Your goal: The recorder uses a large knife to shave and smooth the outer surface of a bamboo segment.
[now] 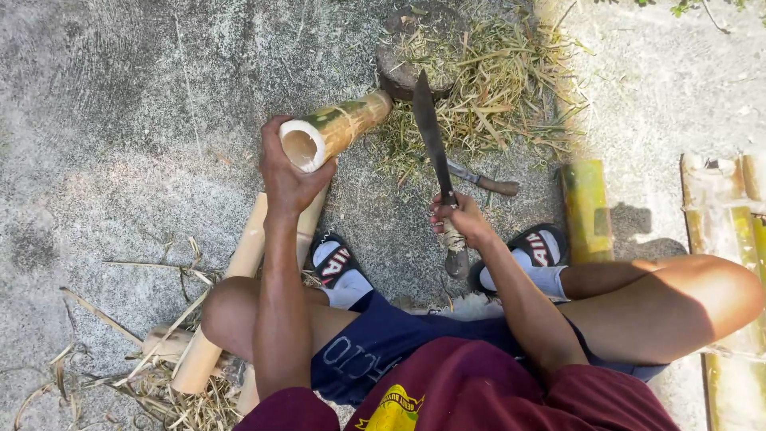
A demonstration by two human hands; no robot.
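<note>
Bamboo in my left hand, blade in my right hand.

I clasp the near, open end of a hollow green-and-tan bamboo tube at centre frame; its long axis runs up-right to a round wooden chopping block. My right fist clenches the handle of a long dark machete, blade pointing up, just right of the tube. A second small knife lies beyond, amid pale bamboo shavings; peeled tan bamboo poles lie lower left.

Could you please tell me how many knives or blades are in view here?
2: a long dark machete gripped in the right hand, blade pointing away, and a smaller brown-handled knife lying on the concrete just beyond it. Shavings could hide others.
</note>
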